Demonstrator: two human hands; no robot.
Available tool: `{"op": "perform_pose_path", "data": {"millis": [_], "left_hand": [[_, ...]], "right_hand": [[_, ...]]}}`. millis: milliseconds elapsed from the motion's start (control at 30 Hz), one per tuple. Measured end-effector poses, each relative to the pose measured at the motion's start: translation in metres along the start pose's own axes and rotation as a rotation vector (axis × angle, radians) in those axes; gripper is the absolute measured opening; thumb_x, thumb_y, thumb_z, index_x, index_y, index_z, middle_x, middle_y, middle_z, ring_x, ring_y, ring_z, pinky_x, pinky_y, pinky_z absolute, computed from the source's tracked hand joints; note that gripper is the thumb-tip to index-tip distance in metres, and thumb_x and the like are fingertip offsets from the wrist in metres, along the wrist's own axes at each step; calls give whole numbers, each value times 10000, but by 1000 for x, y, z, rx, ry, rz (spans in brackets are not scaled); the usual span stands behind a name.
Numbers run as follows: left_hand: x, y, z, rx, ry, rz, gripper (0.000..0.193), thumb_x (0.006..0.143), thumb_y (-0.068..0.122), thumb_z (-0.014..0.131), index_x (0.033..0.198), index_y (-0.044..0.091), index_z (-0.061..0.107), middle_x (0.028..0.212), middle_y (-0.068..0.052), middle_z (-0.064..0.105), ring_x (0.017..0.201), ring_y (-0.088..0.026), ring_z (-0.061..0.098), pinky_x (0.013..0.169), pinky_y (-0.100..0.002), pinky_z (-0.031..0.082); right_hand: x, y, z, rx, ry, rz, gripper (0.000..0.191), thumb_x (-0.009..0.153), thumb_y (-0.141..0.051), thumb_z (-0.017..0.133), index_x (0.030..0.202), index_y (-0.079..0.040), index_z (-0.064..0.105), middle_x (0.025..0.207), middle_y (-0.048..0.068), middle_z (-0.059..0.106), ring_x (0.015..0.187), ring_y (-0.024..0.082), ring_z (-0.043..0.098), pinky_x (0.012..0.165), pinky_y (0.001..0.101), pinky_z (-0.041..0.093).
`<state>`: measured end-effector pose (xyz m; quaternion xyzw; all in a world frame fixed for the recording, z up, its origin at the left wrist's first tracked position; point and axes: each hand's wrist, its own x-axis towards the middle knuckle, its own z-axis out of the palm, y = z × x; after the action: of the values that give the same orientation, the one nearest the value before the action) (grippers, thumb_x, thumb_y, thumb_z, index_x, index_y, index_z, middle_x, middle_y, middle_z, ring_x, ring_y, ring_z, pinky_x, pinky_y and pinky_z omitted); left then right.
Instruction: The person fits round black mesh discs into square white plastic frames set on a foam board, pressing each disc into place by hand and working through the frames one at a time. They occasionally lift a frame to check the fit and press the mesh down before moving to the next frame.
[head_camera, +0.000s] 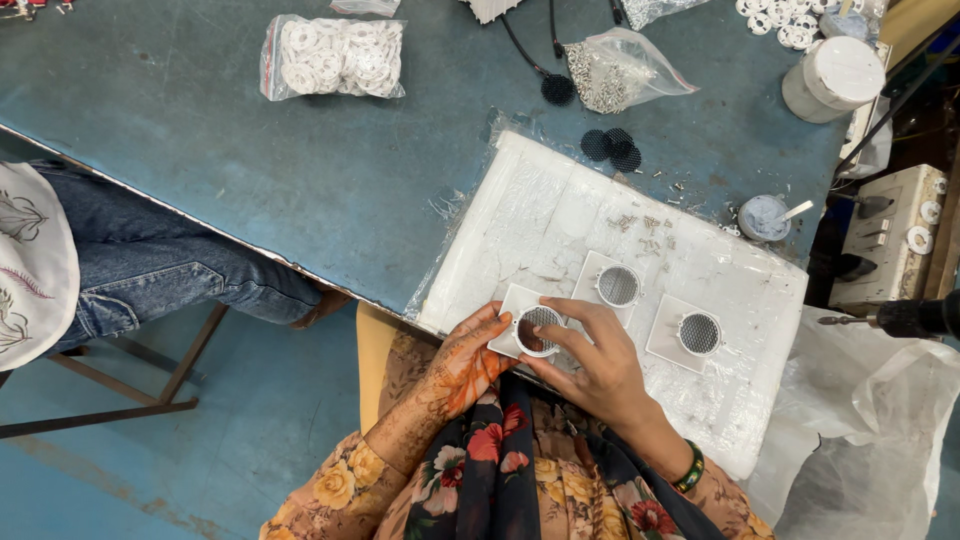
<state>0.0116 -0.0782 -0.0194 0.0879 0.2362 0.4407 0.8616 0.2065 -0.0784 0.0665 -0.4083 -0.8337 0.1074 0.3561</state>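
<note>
1. White square plate (527, 320) with a round mesh window sits at the near edge of the white board (560, 215), held by both hands.
2. Left hand (462, 368) has its fingers closed on the plate's left side.
3. Right hand (597, 358) pinches the mesh ring with thumb and fingers.
4. Two matching plates (612, 284) (692, 333) lie just beside it on the board.
5. Bag of white rings (335, 57) rests on the blue table (200, 120), well apart.

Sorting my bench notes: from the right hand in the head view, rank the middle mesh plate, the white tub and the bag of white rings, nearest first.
From the right hand:
1. Middle mesh plate, just above it.
2. White tub, far upper right.
3. Bag of white rings, far upper left, farthest.
</note>
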Motion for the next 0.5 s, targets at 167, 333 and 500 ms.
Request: {"op": "perform_pose_path", "data": {"millis": [167,333,500], "left_hand": [[-3,2,3,81,-55,8,285,1071,207,556,1292,27,562,1169,-100,683,1060,-157,701,916,-343,599],[-3,3,4,93,-46,1,289,1057,213,561,1286,37,566,1165,-91,687,1059,-159,697,908,-344,584],[-3,4,4,117,-53,20,297,1060,219,572,1288,30,561,1166,-108,678,1075,-181,691,937,-369,577]], "right_hand": [[-2,1,0,-5,0,5,370,751,-216,907,1013,-78,685,1224,119,672,1034,293,667,814,386,544],[-3,1,0,-1,1,8,378,747,-219,907,1018,-76,686,1224,126,676,1035,296,669,814,389,546],[-4,2,3,3,14,6,408,734,-229,915,1029,-68,684,1218,133,680,1037,304,669,821,396,550]]}}
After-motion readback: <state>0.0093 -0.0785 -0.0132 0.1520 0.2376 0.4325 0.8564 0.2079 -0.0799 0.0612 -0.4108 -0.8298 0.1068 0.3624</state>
